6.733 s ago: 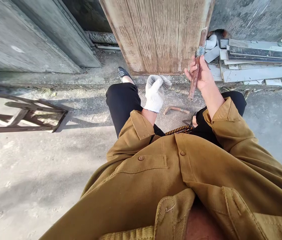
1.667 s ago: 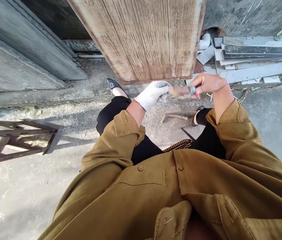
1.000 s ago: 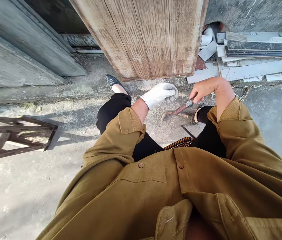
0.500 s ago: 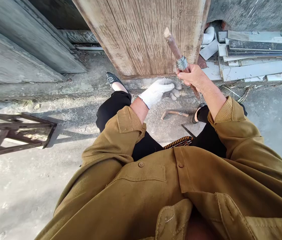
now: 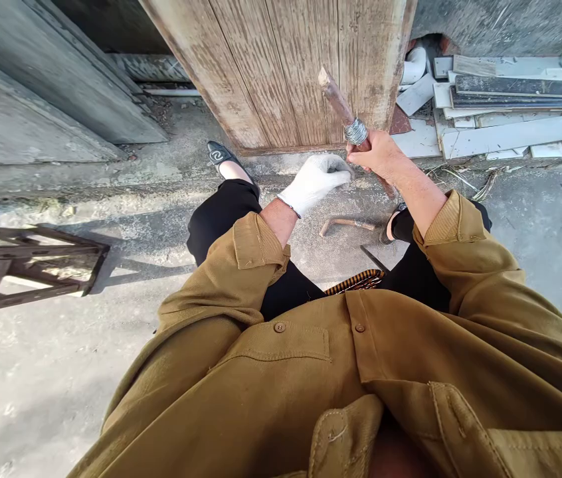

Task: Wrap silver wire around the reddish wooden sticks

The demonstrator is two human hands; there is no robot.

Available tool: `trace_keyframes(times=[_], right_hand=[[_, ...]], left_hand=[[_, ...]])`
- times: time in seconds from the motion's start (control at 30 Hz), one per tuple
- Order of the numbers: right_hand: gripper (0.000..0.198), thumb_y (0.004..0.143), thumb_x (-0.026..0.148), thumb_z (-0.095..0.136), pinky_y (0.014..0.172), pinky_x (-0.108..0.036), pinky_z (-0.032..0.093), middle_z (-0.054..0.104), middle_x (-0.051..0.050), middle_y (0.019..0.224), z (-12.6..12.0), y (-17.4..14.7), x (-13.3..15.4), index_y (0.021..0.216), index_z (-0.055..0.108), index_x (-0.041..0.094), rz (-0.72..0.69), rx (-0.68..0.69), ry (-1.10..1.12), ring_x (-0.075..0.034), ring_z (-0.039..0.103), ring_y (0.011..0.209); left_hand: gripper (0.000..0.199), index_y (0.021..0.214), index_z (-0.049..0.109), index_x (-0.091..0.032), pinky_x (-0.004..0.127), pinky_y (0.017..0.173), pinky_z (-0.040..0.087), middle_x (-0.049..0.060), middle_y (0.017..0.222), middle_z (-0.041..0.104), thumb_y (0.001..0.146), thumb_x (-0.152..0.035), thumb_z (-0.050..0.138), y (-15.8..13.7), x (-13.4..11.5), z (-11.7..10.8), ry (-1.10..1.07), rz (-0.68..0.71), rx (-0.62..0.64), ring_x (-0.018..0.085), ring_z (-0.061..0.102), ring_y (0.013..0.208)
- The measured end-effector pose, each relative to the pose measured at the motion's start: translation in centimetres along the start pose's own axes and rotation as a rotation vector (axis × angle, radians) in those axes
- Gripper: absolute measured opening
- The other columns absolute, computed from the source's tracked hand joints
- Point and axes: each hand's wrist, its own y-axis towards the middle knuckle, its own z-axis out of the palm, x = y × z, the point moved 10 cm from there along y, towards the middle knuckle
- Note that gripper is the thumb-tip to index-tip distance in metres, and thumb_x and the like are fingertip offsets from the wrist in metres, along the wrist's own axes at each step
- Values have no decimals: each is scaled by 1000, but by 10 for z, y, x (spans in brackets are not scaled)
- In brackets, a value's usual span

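My bare right hand [image 5: 380, 156] grips a rusty metal rod [image 5: 333, 96] that points up and to the left. A tight coil of grey wire [image 5: 356, 131] wraps the rod just above my fingers. My left hand [image 5: 317, 180] wears a white glove and sits close to the rod's lower part, fingers curled toward the right hand. Whether the glove pinches a wire end is not visible. A second bent rusty rod [image 5: 345, 224] lies on the concrete between my knees.
A weathered wooden door [image 5: 291, 66] stands straight ahead. Stacked pale tile strips [image 5: 510, 126] and a white pipe elbow [image 5: 415, 66] lie at the right. A rusty metal frame [image 5: 26, 265] rests on the ground at the left. My black shoe [image 5: 221, 156] points at the door.
The right hand swung the rod from horizontal, then pointing down, to upright. Since half a second ago it has drifted slightly left, and the gloved hand has closed in beside it.
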Motion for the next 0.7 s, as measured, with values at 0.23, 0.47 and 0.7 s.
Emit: trace_keyframes(times=[0.23, 0.47, 0.7], right_hand=[[43, 86, 43, 98, 72, -37, 59, 60, -2, 81, 23, 13, -29, 108, 67, 23, 71, 29, -11, -23, 61, 80], [45, 86, 27, 97, 57, -27, 45, 52, 3, 74, -5, 15, -21, 92, 52, 26, 126, -147, 184, -16, 58, 69], [45, 90, 30, 97, 52, -24, 43, 52, 5, 71, -12, -1, 14, 94, 52, 27, 62, -166, 272, -15, 59, 66]], left_hand=[[20, 77, 57, -24, 49, 113, 50, 4, 78, 50, 91, -17, 71, -11, -23, 17, 502, 267, -42, 34, 69, 107], [15, 89, 63, -21, 47, 108, 48, 3, 81, 47, 93, -7, 68, -9, -12, 18, 510, 242, -73, 35, 69, 110], [6, 100, 76, -21, 37, 95, 62, 11, 103, 80, 102, -26, 75, -12, 15, -3, 212, 55, -194, 29, 78, 108]])
